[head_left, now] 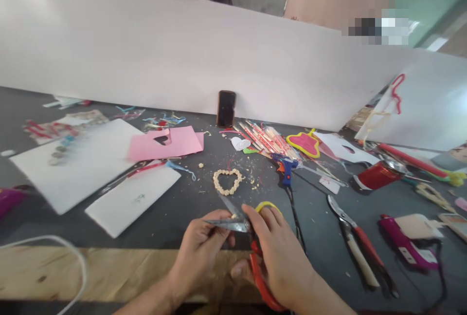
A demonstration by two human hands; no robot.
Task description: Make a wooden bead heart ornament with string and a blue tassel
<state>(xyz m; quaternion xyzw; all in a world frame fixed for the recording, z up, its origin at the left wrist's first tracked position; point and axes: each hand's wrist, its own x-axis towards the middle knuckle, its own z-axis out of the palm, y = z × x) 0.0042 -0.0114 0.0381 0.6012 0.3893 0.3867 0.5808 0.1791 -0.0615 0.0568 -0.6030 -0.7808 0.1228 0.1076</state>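
your right hand [282,249] grips open scissors [237,226] by your left hand [200,244]; can't tell what that holds; one slip could nip fingers.

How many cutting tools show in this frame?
2. One is the pair of scissors, open in the right hand; the other, the pruning shears, lies on the dark table, to the right of the blue glue gun. More may be hidden.

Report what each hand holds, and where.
The right hand holds the scissors by the red and yellow handles; whether the left hand grips anything is unclear.
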